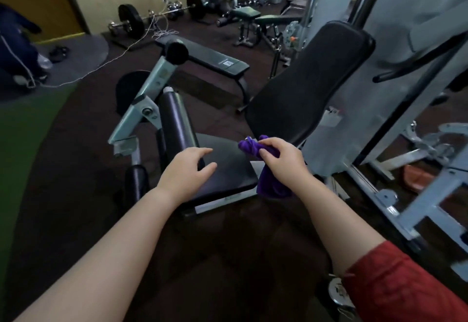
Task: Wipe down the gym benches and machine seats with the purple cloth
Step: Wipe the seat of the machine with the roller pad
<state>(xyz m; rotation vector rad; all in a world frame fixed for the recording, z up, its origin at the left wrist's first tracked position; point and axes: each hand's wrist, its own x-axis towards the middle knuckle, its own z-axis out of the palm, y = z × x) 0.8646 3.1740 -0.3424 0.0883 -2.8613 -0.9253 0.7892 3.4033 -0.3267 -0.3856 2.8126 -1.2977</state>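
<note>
A black padded machine seat (pixel 228 169) lies in front of me, with its tilted black backrest (pixel 306 81) rising behind it to the right. My right hand (pixel 283 159) grips the bunched purple cloth (pixel 271 187) at the seat's right edge; part of the cloth hangs below my fist. My left hand (pixel 186 169) hovers over the seat's left side with its fingers spread and nothing in it. A flat black bench (pixel 215 60) stands further back on the floor.
A black leg roller pad (pixel 176 119) on a grey lever arm (pixel 144 104) stands left of the seat. The grey machine frame (pixel 379 109) fills the right. A barbell (pixel 162 15), another bench (pixel 248 15) and dumbbell racks line the back wall. A person (pixel 17 48) stands far left.
</note>
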